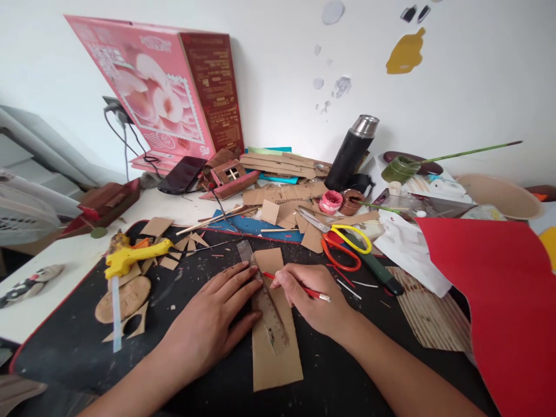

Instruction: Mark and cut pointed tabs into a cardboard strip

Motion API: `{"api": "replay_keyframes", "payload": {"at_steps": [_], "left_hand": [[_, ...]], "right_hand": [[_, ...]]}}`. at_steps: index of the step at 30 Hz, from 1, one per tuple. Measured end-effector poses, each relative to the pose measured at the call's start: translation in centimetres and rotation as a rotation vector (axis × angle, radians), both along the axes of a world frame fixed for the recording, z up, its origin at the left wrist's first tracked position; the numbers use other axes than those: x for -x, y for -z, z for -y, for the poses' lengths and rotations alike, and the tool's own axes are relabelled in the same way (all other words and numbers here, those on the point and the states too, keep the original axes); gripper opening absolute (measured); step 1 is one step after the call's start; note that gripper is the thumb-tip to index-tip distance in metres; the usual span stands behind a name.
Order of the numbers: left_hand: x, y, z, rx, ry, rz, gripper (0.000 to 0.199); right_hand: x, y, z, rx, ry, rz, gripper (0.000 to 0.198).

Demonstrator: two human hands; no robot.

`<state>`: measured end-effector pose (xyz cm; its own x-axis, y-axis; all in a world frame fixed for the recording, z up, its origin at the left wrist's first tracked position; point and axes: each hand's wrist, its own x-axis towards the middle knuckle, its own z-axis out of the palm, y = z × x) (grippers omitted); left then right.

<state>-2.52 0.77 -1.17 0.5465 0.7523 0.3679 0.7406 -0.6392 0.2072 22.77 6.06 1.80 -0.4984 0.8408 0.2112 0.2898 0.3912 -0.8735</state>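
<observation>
A strip of brown cardboard lies on the black mat in front of me, with a clear plastic ruler set slantwise across it. My left hand rests flat with fingers stretched out, its fingertips pressing on the ruler's left side. In my right hand a red pencil is pinched, its tip at the ruler's upper part over the cardboard. The pencil's eraser end points right. Just beyond the right hand lie scissors with one yellow and one orange-red handle.
A yellow hot glue gun lies at left among cardboard scraps. Behind are a phone, a pink box, paint jars and a black thermos. At right are a green-handled cutter, corrugated cardboard and red paper.
</observation>
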Motion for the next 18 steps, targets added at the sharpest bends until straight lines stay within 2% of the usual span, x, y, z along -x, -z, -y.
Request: {"api": "replay_keyframes", "payload": {"at_steps": [8,13,18], "left_hand": [[0.04,0.01,0.09,0.009,-0.004,0.009,0.044],[0.03,0.01,0.19,-0.017,-0.011,0.019,0.042],[-0.06,-0.35,0.38,-0.06,-0.089,0.027,0.038]], "right_hand": [[0.16,0.24,0.16,0.048,0.046,-0.052,0.063],[-0.1,0.68,-0.16,0.162,0.141,-0.219,0.059],[-0.38,0.87,-0.74,0.245,0.186,-0.284,0.061]]}}
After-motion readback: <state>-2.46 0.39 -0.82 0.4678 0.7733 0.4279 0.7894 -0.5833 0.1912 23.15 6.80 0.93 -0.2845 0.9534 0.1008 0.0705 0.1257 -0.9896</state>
